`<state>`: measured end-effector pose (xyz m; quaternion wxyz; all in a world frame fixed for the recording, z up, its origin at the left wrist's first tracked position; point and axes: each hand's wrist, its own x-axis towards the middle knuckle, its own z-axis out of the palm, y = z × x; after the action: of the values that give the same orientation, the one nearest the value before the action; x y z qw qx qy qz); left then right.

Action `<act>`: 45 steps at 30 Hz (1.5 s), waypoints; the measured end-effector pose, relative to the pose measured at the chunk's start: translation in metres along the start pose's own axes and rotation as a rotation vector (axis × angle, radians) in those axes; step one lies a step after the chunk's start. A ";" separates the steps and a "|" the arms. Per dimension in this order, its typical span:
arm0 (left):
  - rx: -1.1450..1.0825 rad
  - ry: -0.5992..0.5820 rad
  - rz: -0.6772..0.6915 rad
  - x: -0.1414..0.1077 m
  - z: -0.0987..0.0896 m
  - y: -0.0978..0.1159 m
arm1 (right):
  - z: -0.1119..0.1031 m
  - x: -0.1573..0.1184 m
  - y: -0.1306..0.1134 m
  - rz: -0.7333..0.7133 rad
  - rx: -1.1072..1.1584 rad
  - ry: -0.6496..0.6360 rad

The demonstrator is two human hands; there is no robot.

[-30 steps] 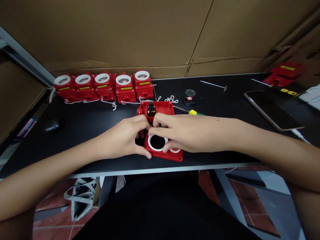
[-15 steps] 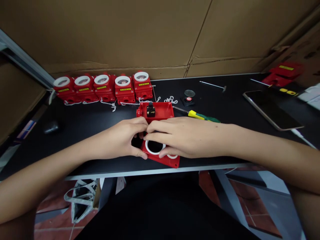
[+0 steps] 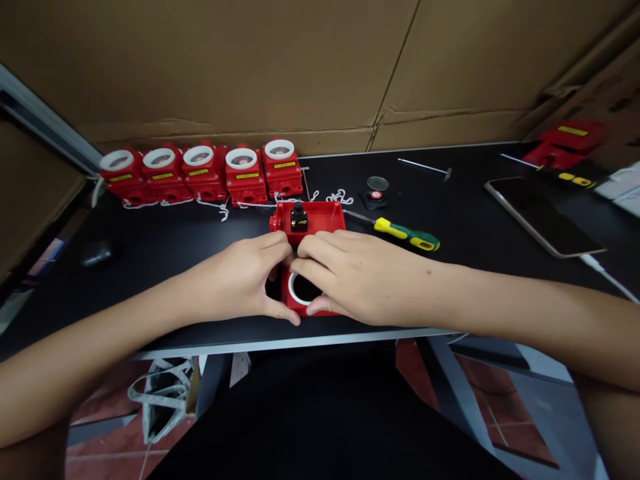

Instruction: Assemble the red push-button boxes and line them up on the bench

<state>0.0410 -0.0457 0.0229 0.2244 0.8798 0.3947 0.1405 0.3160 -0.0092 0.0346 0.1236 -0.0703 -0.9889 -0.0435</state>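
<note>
Near the table's front edge lies a red box cover (image 3: 291, 308) with a white ring (image 3: 291, 293) around a dark round opening. My left hand (image 3: 245, 277) grips its left side, thumb at the front edge. From the right, my right hand (image 3: 350, 275) is closed over the cover and hides most of that half, its thumb beside the ring. Just beyond the fingers sits an open red box base (image 3: 325, 217), which holds a black switch block (image 3: 299, 219). What the fingertips of both hands touch at the back of the cover is hidden.
Several finished-looking red boxes (image 3: 245, 177) with white rings and cords stand at the back left. A yellow-green screwdriver (image 3: 406, 233), a glass disc (image 3: 377, 183), a T-handled tool (image 3: 425, 168) and a phone (image 3: 543, 217) lie to the right. A black mouse (image 3: 97, 253) is at left.
The red cover has turned, so its front edge now runs nearly level with the table edge. My right hand has shifted slightly toward me and left along with it.
</note>
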 end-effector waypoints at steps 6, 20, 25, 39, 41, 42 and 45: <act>0.130 -0.066 0.041 -0.004 -0.005 0.007 | -0.061 -0.024 0.059 0.235 0.061 0.031; 0.288 0.214 0.251 -0.007 -0.012 0.011 | 0.002 -0.080 0.164 0.483 0.086 -0.144; 0.327 0.389 -0.112 0.006 -0.024 -0.010 | 0.006 -0.076 0.161 0.500 0.107 -0.135; 0.260 0.288 -0.084 0.007 -0.001 -0.019 | -0.025 -0.059 0.125 0.623 0.214 0.149; 0.258 0.285 -0.051 0.007 0.001 -0.019 | -0.021 -0.052 0.113 0.580 0.232 0.282; 0.261 0.279 -0.038 0.006 0.002 -0.018 | -0.018 -0.047 0.106 0.564 0.225 0.345; 0.280 0.257 -0.003 0.006 0.004 -0.016 | -0.003 -0.031 0.081 0.498 0.170 0.470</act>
<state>0.0369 -0.0326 0.0117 0.0476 0.8768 0.4371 0.1949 0.3583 0.0668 0.0358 0.3599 -0.2869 -0.8861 0.0554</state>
